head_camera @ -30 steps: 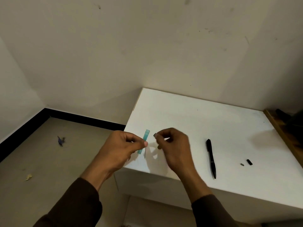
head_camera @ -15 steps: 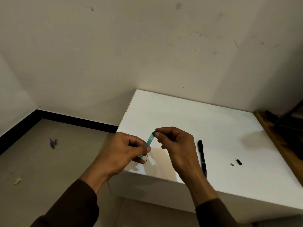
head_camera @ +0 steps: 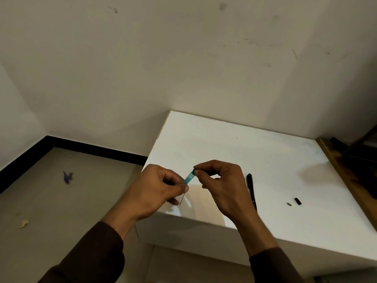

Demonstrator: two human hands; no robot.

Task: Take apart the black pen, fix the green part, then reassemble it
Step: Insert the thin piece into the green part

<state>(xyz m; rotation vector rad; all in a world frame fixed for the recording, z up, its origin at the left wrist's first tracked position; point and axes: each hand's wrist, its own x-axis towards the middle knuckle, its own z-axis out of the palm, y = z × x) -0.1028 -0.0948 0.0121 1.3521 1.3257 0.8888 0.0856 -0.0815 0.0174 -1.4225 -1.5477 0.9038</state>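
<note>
— Where was the green part (head_camera: 189, 177)?
— Between both hands: the left hand (head_camera: 157, 189) pinched its lower end, the right hand (head_camera: 221, 184) pinched its upper tip.
— And the black pen (head_camera: 252, 190)?
— On the desk (head_camera: 265, 158), just right of the right hand, partly hidden behind it.

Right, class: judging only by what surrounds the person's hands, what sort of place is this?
Probably a plain, sparsely furnished room at home, not a workshop. A scuffed off-white wall meets a bare floor with a black skirting strip, and the work is done at the corner of a small white table, with scraps of litter on the floor.
</note>
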